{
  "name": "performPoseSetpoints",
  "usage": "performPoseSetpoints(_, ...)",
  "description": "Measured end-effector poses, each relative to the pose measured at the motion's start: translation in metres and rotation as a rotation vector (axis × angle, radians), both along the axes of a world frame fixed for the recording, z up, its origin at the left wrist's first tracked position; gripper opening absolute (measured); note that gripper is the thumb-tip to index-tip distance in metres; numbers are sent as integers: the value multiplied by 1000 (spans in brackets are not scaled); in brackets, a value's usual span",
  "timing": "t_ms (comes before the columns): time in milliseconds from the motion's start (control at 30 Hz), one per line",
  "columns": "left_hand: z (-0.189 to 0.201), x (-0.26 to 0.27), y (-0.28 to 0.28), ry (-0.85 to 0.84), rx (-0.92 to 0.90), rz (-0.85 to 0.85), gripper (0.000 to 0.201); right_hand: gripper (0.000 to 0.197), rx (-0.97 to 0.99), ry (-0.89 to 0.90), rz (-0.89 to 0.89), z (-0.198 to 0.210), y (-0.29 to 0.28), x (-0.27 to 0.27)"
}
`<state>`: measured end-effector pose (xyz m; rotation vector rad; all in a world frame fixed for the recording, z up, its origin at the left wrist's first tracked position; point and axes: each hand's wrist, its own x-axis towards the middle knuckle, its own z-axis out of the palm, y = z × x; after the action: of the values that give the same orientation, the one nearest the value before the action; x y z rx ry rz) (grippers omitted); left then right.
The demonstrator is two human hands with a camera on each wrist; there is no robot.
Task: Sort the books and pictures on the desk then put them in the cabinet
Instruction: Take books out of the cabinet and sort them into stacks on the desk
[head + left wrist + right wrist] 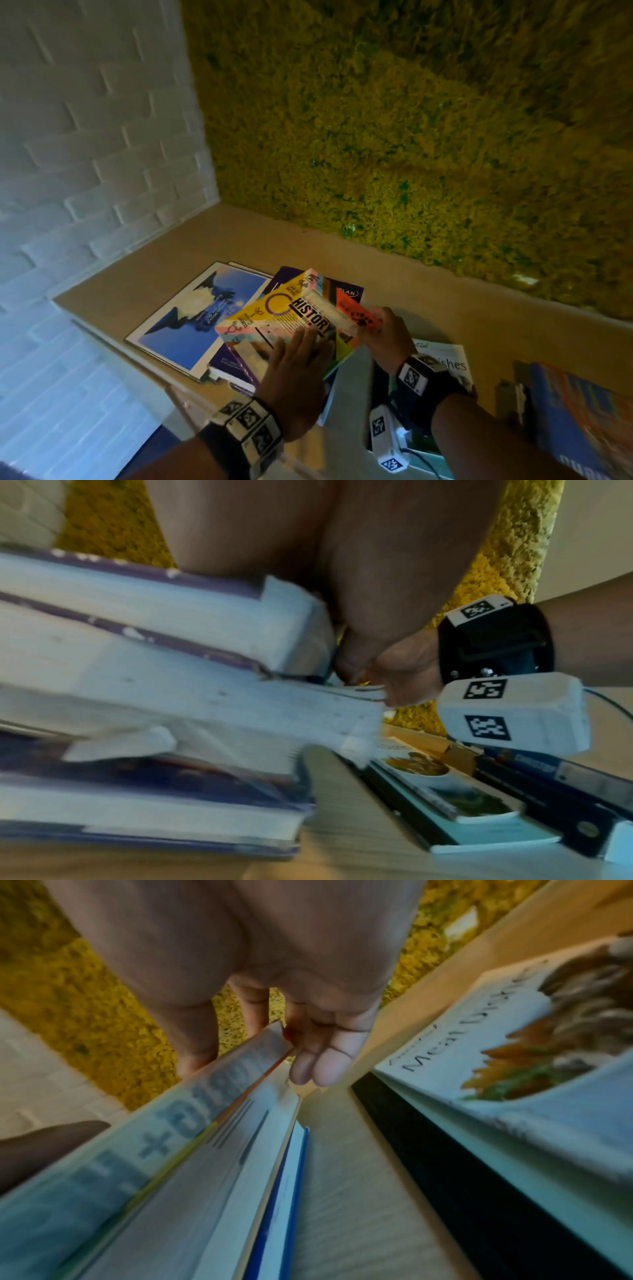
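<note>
Partly blurred, a HISTORY book [301, 322] lies under the flat left hand [294, 377]. Right hand [390, 339] fingers [322, 1069] grip its edge; lower books' titles are hidden.

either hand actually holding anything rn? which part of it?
Right hand grips the colourful HISTORY book at its right end, thumb on top and fingers underneath. Left hand lies flat on the cover's near edge, pressing, not gripping.

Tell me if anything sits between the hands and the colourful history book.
Nothing visible does. The left hand lies flat on the history book's cover, and the right hand grips its right edge. The book rests atop the purple books. The cabinet is out of view.
</note>
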<state>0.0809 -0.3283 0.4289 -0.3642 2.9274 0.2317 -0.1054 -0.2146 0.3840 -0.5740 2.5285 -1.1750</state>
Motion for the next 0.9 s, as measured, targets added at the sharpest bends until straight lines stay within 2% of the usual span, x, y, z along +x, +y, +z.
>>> performPoseSetpoints(67,1,-2,12,6,18,15,73,39,-48,-121,-45,-9,1,0)
performPoseSetpoints(167,7,-2,17,22,20,-43,78,32,-241,-429,-109,-4,6,8)
performPoseSetpoints(300,13,-2,11,90,32,-75,66,12,-449,-581,-255,3,8,10)
performPoseSetpoints(400,22,-3,7,147,43,-106,57,22,-572,-693,-303,0,6,13)
performPoseSetpoints(533,29,-3,5,195,75,-119,55,26,-771,-797,-253,-3,13,22)
performPoseSetpoints(600,29,0,5,243,93,-153,51,22,-773,-785,-205,-2,15,24)
performPoseSetpoints(667,22,5,1,266,129,-220,51,20,-675,-713,-187,-1,14,20)
performPoseSetpoints(767,12,11,-20,241,192,-321,60,33,-507,-618,-236,0,16,11)
performPoseSetpoints(833,11,13,-39,233,148,-387,61,40,-419,-598,-232,4,24,12)
performPoseSetpoints(900,11,14,-62,178,89,-379,68,40,-364,-646,-117,10,34,23)
